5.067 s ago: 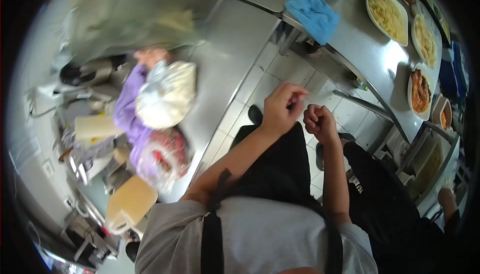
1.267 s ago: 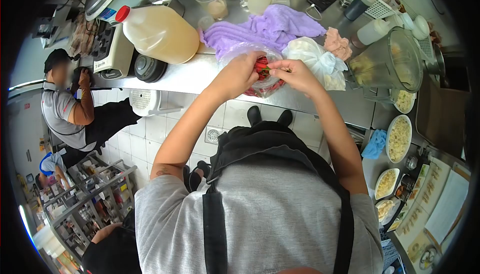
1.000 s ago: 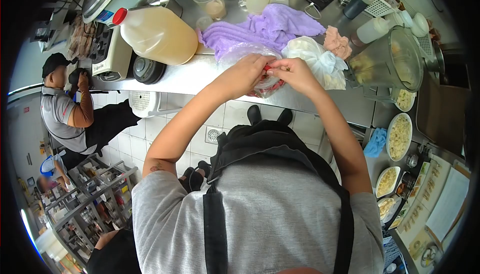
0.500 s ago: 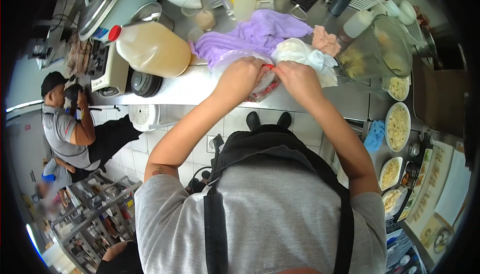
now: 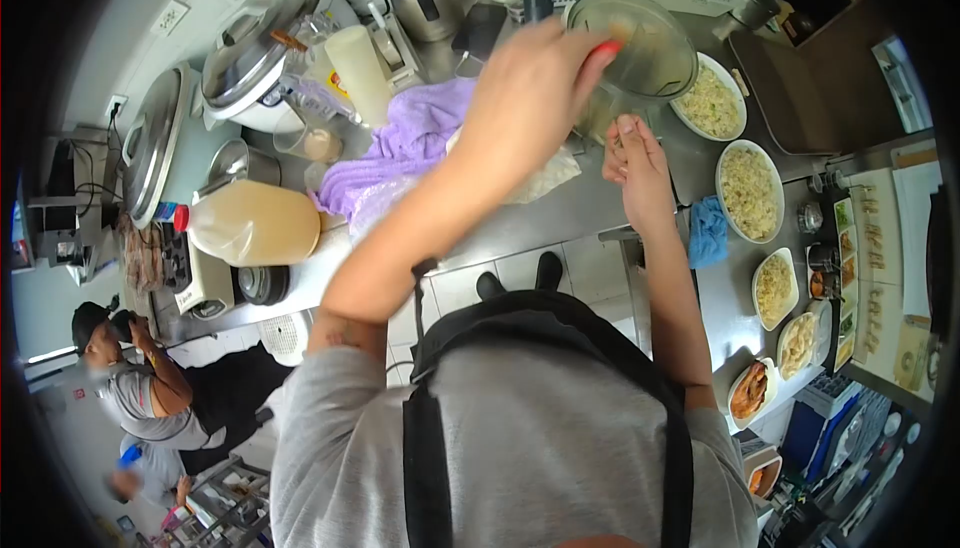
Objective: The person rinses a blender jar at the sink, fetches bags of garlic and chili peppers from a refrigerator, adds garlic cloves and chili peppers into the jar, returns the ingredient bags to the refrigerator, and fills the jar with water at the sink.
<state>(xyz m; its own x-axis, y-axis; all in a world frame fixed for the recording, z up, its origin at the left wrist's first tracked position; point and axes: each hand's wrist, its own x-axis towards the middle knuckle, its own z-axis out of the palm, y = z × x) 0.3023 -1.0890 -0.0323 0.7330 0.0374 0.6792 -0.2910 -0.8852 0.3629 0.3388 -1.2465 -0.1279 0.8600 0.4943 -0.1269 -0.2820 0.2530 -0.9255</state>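
Observation:
My left hand (image 5: 530, 88) is raised over the steel counter, pinching a small red chili (image 5: 608, 49) between thumb and fingers beside the blender jar (image 5: 640, 48). Just below the jar, my right hand (image 5: 636, 158) has its fingers pressed together; whatever they hold is too small to name. Behind my left forearm, the purple towel (image 5: 400, 138) and the clear plastic bag (image 5: 375, 206) lie on the counter. The bag's contents are hidden by my arm. Part of a pale bag (image 5: 545, 183) shows between my two hands.
To the left stand a large jug (image 5: 255, 223), a cup (image 5: 318, 143) and a rice cooker (image 5: 250, 58). Plates of rice (image 5: 749, 193) and a blue cloth (image 5: 707, 232) are on the right. A co-worker (image 5: 150, 388) is at the far left.
Both hands have left the chili bag and moved right toward the blender jar, my left hand carrying a red chili. The camera's view has shifted to the right, showing more plates.

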